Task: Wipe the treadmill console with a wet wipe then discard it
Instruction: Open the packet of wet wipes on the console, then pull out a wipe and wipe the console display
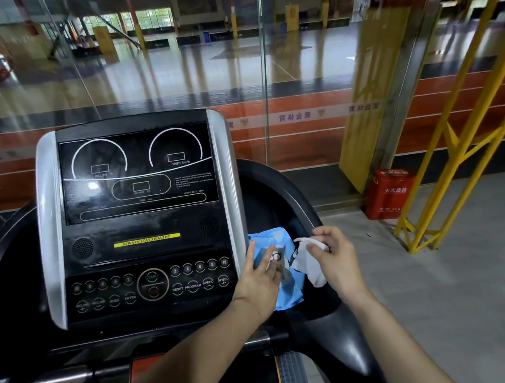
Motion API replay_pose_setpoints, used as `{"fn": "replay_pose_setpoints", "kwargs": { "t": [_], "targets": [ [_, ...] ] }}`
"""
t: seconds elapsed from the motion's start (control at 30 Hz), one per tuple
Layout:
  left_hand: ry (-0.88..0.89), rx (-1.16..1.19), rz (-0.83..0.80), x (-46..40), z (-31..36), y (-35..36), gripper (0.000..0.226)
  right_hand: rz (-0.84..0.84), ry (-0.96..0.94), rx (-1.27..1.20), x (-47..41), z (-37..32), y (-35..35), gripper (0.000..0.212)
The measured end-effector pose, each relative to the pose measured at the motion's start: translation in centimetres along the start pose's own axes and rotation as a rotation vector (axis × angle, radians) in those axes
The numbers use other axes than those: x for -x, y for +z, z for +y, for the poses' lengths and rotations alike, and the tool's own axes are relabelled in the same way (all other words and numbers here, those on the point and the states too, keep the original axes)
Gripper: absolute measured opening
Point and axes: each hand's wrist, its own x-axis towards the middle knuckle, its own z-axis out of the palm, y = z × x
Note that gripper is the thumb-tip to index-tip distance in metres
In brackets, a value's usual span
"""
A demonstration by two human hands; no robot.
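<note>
The right hand (336, 257) pinches a white wet wipe (310, 263) between thumb and fingertips; the wipe hangs crumpled below the fingers, over the dark tray at the right of the treadmill console (141, 215). The left hand (262, 279) lies with its fingers straight and flat on a blue wipe packet (277, 245), pressing it down near its opening flap. The packet rests in that same right-hand tray, just beside the console's silver side trim, and the wipe's lower end hangs at the packet's right edge.

The console stands to the left of both hands, with a dark display above, a yellow strip reading "ALWAYS STAY HEALTHY" (146, 240) in the middle, and rows of round buttons around a START button (152, 283) below. Beyond it is a glass wall (170, 75). On the floor to the right stand a red box (390, 192) and a yellow metal frame (459, 151).
</note>
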Motion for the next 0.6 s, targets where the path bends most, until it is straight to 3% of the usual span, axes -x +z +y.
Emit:
{"fn": "replay_pose_setpoints", "kwargs": {
  "t": [0.13,0.23,0.37,0.5,0.6],
  "targets": [
    [-0.017,0.308,0.174,0.7,-1.9,-1.0,0.058,-0.015,-0.032,-0.074,0.4,-1.8,0.0,0.027],
    [-0.212,0.801,0.455,3.0,-3.0,-0.8,0.049,-0.064,-0.058,-0.132,0.6,-3.3,0.1,0.028],
    [-0.453,1.391,0.764,5.6,-5.7,-1.8,0.018,-0.178,-0.150,-0.113,1.6,-6.3,1.7,0.033],
    [-0.472,1.797,0.823,7.0,-8.8,-5.4,0.004,-0.274,-0.282,-0.002,2.6,-9.1,4.3,0.037],
    [-0.465,1.903,0.810,7.3,-10.0,-6.5,0.007,-0.293,-0.355,0.056,2.9,-10.4,6.2,0.035]
  ]
}}
